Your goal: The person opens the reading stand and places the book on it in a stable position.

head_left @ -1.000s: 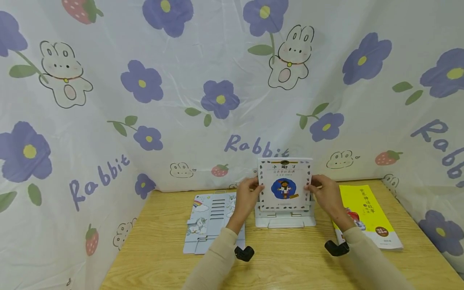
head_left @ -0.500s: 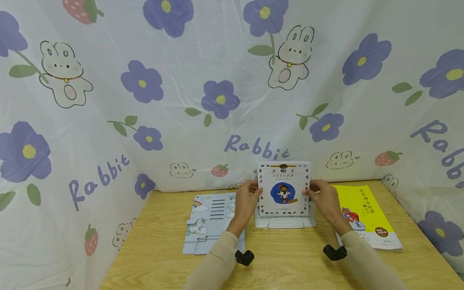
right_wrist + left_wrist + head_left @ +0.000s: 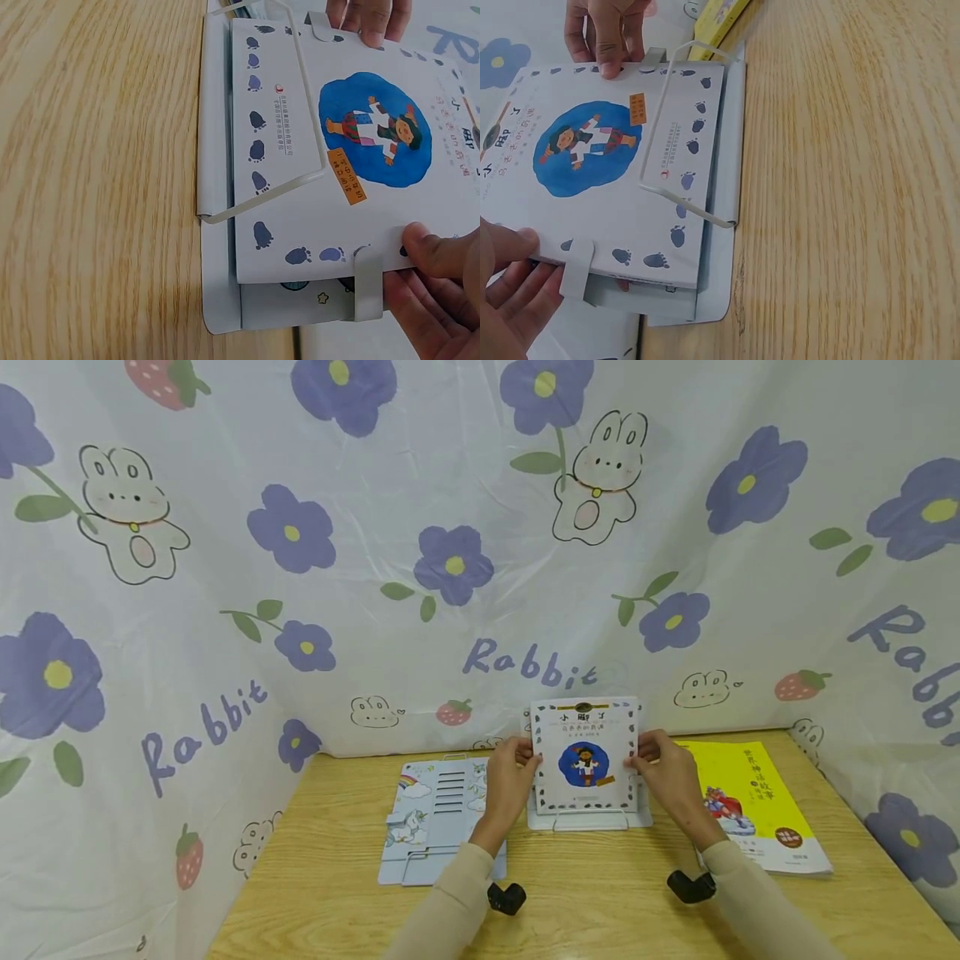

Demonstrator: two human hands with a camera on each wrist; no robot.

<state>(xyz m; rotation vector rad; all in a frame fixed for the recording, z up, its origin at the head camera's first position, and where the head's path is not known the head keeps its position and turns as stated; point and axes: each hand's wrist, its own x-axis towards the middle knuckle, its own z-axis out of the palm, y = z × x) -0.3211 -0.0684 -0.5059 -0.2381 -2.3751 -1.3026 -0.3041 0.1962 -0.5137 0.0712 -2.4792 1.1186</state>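
Note:
A white picture book (image 3: 587,764) with a blue circle and a footprint border leans upright on a white metal book stand (image 3: 538,820). My left hand (image 3: 512,785) pinches the book's left edge, thumb on the cover. On the opposite edge my right hand (image 3: 673,783) pinches the same book, its other fingers behind. In the left wrist view, the stand's wire bar (image 3: 654,142) passes in front of the lower cover. A side clip (image 3: 577,270) laps over one edge, and another clip (image 3: 369,283) shows near my right thumb. Most of the stand's back is hidden.
Left of the stand lies a folded light-blue unicorn book stand (image 3: 412,853) with slots. A yellow book (image 3: 750,802) lies on the right, partly behind my right forearm. Behind the wooden table (image 3: 600,902) hangs a rabbit-and-flower curtain (image 3: 375,635).
Both hands have lowered the picture book on the stand. Its bottom edge now sits behind the wire bar, near the base. The unicorn stand and yellow book stay put.

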